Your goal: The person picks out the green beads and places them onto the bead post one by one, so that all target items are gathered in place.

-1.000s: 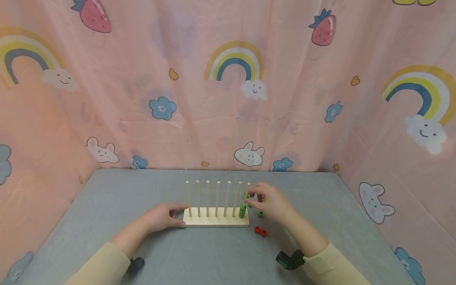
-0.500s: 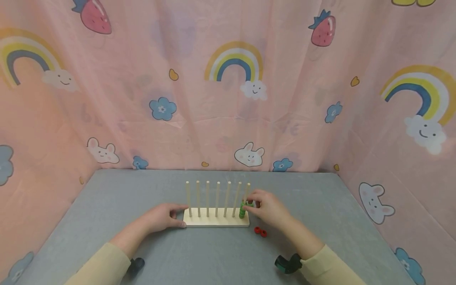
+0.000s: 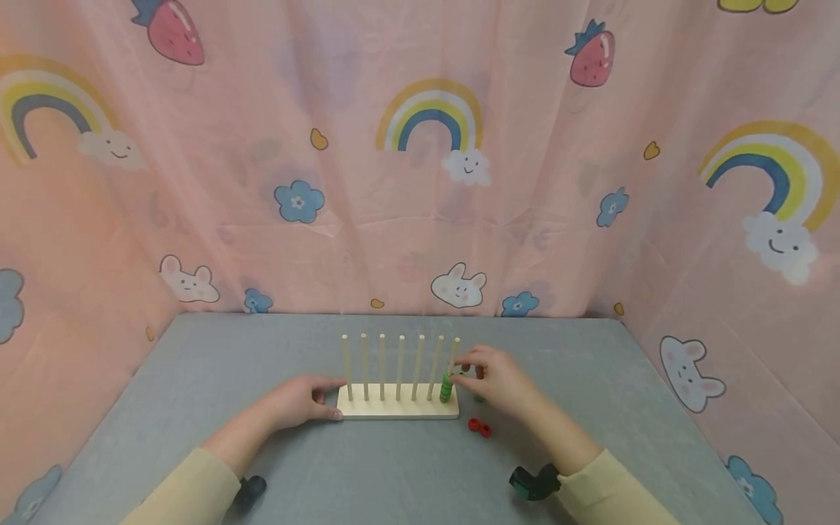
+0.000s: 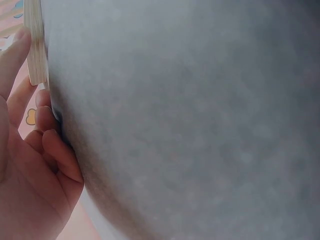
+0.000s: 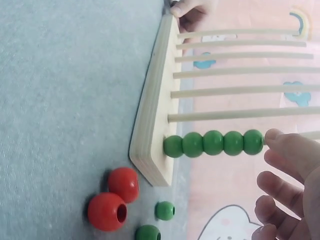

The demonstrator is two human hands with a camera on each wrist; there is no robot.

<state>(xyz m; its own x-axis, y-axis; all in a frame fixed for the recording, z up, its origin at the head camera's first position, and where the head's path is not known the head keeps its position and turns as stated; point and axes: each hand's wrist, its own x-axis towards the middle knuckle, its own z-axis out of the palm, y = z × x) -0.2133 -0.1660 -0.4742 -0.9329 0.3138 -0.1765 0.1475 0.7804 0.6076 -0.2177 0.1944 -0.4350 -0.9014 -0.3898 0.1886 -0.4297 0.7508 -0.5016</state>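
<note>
Left hand: pinching pegged base's left end. Right hand: atop five green beads on the rightmost peg — whether pinching, cannot tell. Beads likely light, hard, slippery — take by the sides. Red beads: two, near base.

Five green beads on lowest peg, centre frame. Right hand lower right, thumb tip just beside the end bead. Left hand at base's top end. Lower left: two red beads, touching; loose green pair beside.
</note>
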